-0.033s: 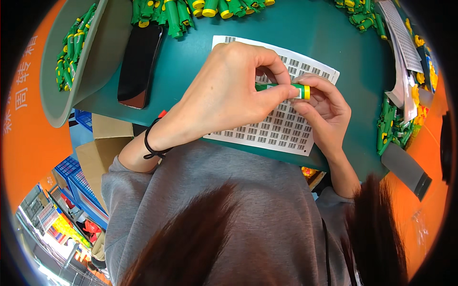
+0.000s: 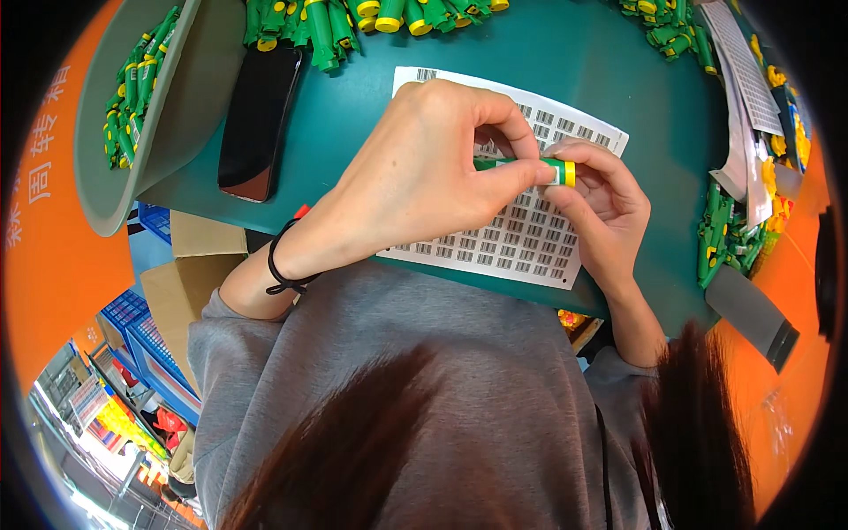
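Above a white sheet of small barcode stickers (image 2: 552,234), both hands meet on a small green tube with a yellow end (image 2: 569,174). My left hand (image 2: 424,163) reaches across from the left, its thumb and fingers pinching the green body. My right hand (image 2: 611,208) is closed around the yellow end, thumb below and index finger above. A bit of white label shows on the tube beside the left thumb. The fingers cover most of the green body.
Similar green tubes (image 2: 322,35) are heaped along the far side of the green tabletop (image 2: 353,115). A grey bin (image 2: 190,115) at the left holds more. A black phone (image 2: 256,124) lies beside it. Papers (image 2: 742,124) and more green pieces (image 2: 717,230) line the right edge.
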Demonstrator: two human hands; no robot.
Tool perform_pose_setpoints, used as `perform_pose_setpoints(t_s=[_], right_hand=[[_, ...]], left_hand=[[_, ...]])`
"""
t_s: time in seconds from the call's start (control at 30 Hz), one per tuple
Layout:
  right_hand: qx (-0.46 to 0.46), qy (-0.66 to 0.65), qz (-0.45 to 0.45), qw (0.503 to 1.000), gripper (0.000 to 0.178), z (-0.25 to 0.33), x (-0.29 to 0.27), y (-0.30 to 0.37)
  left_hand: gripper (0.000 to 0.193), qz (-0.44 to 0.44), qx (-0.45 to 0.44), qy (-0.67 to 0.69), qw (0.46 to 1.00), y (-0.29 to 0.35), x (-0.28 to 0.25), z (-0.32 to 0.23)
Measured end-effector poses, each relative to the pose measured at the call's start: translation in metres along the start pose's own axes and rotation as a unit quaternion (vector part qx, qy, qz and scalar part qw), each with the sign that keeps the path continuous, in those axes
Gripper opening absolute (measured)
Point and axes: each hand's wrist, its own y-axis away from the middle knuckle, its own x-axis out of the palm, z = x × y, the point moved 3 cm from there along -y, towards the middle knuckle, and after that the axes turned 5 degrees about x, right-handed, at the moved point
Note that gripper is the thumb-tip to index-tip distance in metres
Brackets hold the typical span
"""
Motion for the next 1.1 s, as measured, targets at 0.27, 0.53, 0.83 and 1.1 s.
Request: perform_pose_setpoints(t_s=[0.27, 0.53, 0.83, 1.1], right_hand=[[0.026, -0.017, -0.060, 0.998, 0.027, -0.001, -0.006, -0.001], [0.024, -0.054, -0.058, 0.997, 0.029, 0.000, -0.006, -0.001], [0.003, -0.120, -0.051, 0.991, 0.023, -0.007, -0.013, -0.006], [0.075, -0.162, -0.099, 0.979, 0.021, -0.009, -0.008, -0.010]], left_hand=[[0.020, -0.096, 0.017, 0.102, 0.990, 0.007, -0.015, 0.003], [0.021, -0.115, 0.244, -0.168, 0.948, 0.014, -0.002, -0.008], [0.079, -0.140, 0.171, -0.047, 0.974, 0.012, 0.013, 0.000], [0.069, -0.181, 0.150, 0.016, 0.972, 0.017, 0.030, 0.008]])
